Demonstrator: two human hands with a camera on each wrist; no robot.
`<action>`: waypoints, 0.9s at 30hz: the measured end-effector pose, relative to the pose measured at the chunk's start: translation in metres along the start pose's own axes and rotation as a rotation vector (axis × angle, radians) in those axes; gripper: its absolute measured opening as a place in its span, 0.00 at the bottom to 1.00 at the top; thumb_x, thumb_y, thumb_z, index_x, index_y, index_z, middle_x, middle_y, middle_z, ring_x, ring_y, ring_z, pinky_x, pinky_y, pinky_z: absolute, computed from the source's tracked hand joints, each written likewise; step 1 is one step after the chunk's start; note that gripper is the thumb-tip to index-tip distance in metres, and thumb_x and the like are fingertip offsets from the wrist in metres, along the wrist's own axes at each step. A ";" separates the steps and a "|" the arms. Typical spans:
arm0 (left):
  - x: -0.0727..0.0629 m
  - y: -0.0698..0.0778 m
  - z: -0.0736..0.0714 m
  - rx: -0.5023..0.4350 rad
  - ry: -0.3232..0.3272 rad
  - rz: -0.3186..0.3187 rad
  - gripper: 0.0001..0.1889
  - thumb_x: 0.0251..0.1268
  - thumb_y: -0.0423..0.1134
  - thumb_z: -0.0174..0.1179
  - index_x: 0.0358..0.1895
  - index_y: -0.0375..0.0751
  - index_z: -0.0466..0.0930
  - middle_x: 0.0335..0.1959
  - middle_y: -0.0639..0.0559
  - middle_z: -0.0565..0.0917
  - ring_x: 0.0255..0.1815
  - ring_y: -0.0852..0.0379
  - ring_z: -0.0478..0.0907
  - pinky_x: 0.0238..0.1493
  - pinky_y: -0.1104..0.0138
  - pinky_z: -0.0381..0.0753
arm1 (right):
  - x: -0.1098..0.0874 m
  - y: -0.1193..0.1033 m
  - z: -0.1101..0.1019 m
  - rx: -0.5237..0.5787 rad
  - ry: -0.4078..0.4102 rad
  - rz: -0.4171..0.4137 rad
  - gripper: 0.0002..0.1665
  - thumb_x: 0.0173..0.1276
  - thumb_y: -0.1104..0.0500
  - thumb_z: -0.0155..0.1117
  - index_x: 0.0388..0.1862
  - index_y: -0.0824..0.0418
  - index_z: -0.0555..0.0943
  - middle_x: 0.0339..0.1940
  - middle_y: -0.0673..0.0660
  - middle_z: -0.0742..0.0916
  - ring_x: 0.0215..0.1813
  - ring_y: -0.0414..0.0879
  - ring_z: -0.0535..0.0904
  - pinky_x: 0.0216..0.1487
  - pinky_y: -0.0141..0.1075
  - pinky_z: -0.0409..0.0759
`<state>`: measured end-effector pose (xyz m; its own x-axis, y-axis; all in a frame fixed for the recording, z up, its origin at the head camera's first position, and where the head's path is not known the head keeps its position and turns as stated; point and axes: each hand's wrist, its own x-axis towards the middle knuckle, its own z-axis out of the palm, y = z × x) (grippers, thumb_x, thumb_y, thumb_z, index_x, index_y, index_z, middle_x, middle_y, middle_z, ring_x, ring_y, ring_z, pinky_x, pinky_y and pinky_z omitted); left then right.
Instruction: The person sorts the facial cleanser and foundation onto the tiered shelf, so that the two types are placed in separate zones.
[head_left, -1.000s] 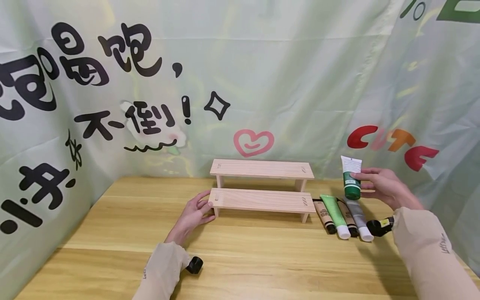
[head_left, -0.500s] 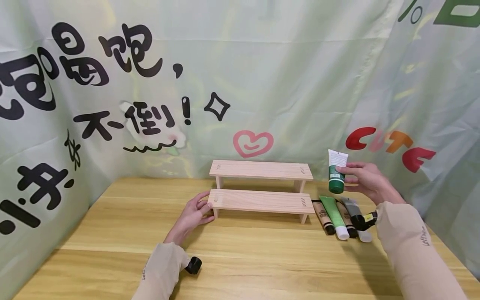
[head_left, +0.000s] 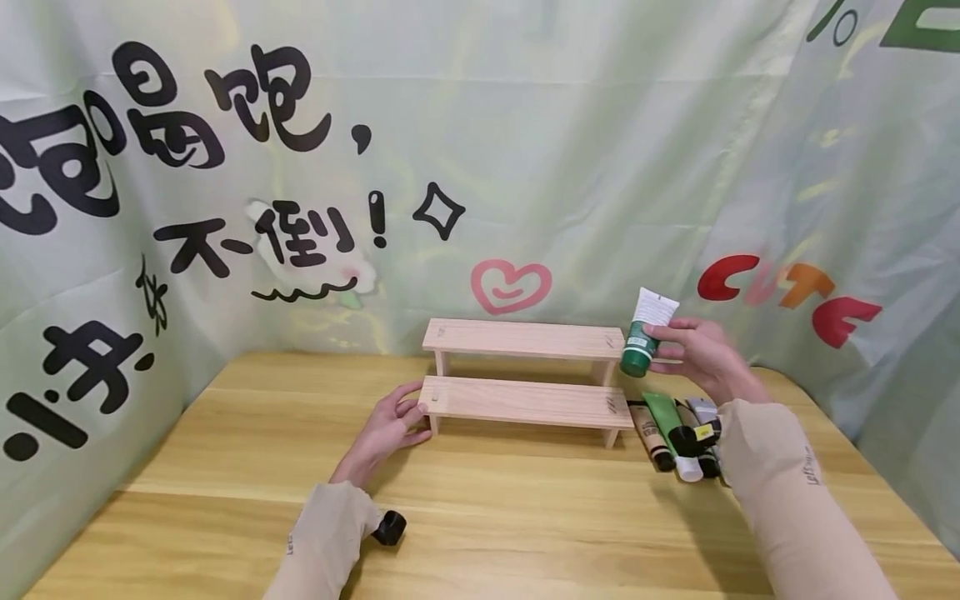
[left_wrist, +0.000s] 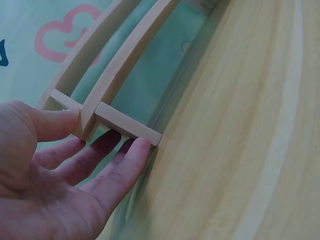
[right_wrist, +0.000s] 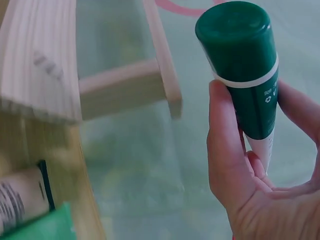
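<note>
tube (head_left: 641,337), pinched aloft by the right hand (head_left: 699,355) near the stand (head_left: 525,401), is probably light, soft and smooth, best gripped near its stiffer cap (right_wrist: 233,25); left hand (head_left: 384,429) holds the stand's left end.

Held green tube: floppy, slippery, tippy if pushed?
The held green tube likely gives when squeezed, as its body tapers to a flat end. Its smooth, round cap may feel slippery. Stood on that cap, it could tip when pushed: it looks taller than the cap is wide.
</note>
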<state>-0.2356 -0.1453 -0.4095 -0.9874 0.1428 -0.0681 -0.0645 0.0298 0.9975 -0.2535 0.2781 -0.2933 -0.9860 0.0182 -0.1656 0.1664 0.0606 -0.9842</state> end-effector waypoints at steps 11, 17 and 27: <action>0.001 0.000 0.002 -0.001 0.009 -0.011 0.25 0.79 0.25 0.47 0.76 0.33 0.60 0.63 0.27 0.75 0.60 0.36 0.76 0.53 0.52 0.85 | 0.006 -0.008 0.041 0.032 0.013 -0.020 0.43 0.75 0.57 0.64 0.74 0.72 0.51 0.61 0.65 0.72 0.41 0.44 0.82 0.48 0.38 0.87; 0.002 0.003 0.004 0.008 0.000 0.001 0.25 0.79 0.25 0.47 0.76 0.32 0.60 0.63 0.26 0.75 0.60 0.35 0.76 0.53 0.52 0.85 | 0.011 -0.013 0.052 0.136 0.038 -0.038 0.22 0.74 0.63 0.64 0.56 0.64 0.62 0.54 0.64 0.74 0.35 0.44 0.84 0.43 0.37 0.88; 0.000 0.002 0.001 0.010 0.006 -0.017 0.25 0.80 0.25 0.46 0.76 0.32 0.59 0.63 0.26 0.74 0.60 0.36 0.76 0.53 0.53 0.85 | 0.016 -0.011 0.073 0.177 0.054 -0.079 0.17 0.73 0.67 0.64 0.52 0.65 0.66 0.47 0.62 0.80 0.34 0.45 0.85 0.42 0.39 0.88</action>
<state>-0.2351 -0.1444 -0.4073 -0.9870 0.1364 -0.0846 -0.0795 0.0420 0.9959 -0.2715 0.2046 -0.2893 -0.9933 0.0746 -0.0881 0.0794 -0.1120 -0.9905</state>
